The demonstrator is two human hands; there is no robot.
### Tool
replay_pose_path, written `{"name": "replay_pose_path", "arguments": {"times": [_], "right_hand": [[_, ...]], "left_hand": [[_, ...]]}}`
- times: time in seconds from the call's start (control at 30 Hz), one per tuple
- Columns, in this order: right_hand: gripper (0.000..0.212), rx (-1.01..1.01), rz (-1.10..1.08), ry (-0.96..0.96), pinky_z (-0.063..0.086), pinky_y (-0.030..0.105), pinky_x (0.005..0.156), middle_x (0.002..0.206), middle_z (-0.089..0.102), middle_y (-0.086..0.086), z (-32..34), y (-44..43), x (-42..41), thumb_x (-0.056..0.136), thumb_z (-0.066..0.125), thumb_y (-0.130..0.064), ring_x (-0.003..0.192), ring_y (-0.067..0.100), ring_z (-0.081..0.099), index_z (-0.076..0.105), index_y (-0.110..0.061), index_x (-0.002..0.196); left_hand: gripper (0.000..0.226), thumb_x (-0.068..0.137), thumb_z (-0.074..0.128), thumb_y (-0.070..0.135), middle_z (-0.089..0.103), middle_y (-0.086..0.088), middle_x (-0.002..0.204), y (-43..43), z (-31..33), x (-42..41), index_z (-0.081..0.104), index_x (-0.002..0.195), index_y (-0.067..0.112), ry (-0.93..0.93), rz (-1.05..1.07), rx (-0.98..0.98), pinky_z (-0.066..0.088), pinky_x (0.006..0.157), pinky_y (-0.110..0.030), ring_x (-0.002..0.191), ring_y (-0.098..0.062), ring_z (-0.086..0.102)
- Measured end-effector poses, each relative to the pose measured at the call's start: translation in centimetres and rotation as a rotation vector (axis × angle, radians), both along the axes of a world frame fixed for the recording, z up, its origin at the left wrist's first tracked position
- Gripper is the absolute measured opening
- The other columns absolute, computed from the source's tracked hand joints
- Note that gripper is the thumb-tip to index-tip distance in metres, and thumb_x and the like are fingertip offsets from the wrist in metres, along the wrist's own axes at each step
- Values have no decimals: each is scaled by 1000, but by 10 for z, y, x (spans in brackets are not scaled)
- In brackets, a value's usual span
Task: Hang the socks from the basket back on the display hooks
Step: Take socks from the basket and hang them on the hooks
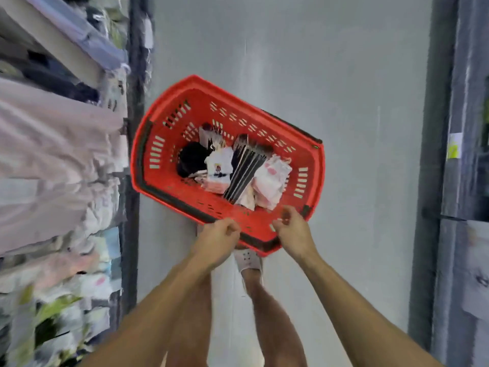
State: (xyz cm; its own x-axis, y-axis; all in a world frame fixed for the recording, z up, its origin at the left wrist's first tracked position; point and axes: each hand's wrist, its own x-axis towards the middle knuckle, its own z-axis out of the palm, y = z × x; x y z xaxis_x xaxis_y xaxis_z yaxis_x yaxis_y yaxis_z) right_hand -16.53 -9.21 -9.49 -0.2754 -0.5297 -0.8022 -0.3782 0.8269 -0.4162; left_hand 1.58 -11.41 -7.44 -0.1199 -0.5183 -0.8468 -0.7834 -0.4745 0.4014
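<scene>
Two bare hands reach to the near rim of a red plastic shopping basket (201, 99), which lies at an angle in the centre of the frame over a pale grey floor (330, 75). The left hand (219, 235) is curled into a fist against the rim, where a black handle (182, 201) lies folded along the edge; whether the fingers close on the handle cannot be told. The right hand (292, 231) sits just beside it at the lower right corner of the basket, fingers bent inward. Motion blur hides whether it has hold of anything.

Several carded pairs of socks lie heaped on the basket's bottom: a black pair (191, 158) to the left, a white pair with a small printed figure (219, 165), a black-and-white striped pair (248, 165) and a pink-and-white pair (271, 178) to the right, all touching or overlapping.

One white shoe (248, 259) shows just below the basket's near edge, between the forearms. Blurred shelves of packaged garments (53, 154) fill the left of the frame, bounded by a dark upright post (133, 102). Another dark fixture (463, 154) runs down the right edge.
</scene>
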Motion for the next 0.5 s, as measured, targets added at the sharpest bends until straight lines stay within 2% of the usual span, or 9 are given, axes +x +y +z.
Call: {"name": "replay_pose_path", "arguments": {"times": [0.07,0.13,0.17,0.23,0.3,0.37,0.43,0.5], "right_hand": [[41,-27,-109,-5,51,38,96,124,65,7,-49,-19,4,93,62,-17,110,25,63,51,-11,132],[42,-98,-200,37,45,25,92,128,60,5,-91,-38,7,91,64,-18,112,20,58,49,-16,131],[50,-127,-226,59,42,26,98,135,54,8,-109,-46,8,91,63,-16,120,21,54,45,-13,137],[65,-126,-251,99,32,37,115,151,37,12,-141,-62,7,92,60,-14,139,25,37,29,-6,149],[75,-115,-292,116,21,39,122,159,25,13,-167,-75,5,94,61,-16,147,26,24,17,-3,154],[80,-111,-366,106,22,41,122,158,29,15,-189,-84,0,92,64,-18,147,28,27,16,-2,153],[77,-103,-465,78,34,44,116,147,45,13,-202,-90,-6,87,70,-17,138,29,42,24,-4,148],[73,-78,-544,-11,46,39,105,134,60,7,-210,-90,-12,82,78,-14,124,23,56,37,-7,141]], "left_hand": [[12,91,58,18,75,-2,104,-25,-50,-9,68,92,26,1,-40,-50,52,90,-38,101,-26,67],[21,91,57,23,71,-3,113,-49,-96,-18,66,110,21,3,-71,-75,51,93,-40,106,-28,64],[29,92,58,25,67,-4,120,-60,-114,-23,62,120,20,1,-85,-89,50,95,-42,110,-28,63],[48,93,60,29,54,-8,136,-77,-145,-33,48,138,16,-6,-104,-130,46,101,-44,121,-30,55],[64,93,61,32,39,-10,148,-89,-170,-41,33,148,13,-16,-108,-171,40,105,-42,133,-30,44],[73,93,61,33,28,-9,154,-97,-189,-45,25,152,12,-22,-118,-199,36,109,-43,140,-28,35],[73,93,61,30,26,-8,156,-100,-203,-43,24,153,12,-24,-119,-196,37,111,-44,142,-28,33],[71,93,60,26,27,-8,156,-99,-213,-37,24,153,12,-28,-119,-193,35,111,-42,142,-27,33]]}}
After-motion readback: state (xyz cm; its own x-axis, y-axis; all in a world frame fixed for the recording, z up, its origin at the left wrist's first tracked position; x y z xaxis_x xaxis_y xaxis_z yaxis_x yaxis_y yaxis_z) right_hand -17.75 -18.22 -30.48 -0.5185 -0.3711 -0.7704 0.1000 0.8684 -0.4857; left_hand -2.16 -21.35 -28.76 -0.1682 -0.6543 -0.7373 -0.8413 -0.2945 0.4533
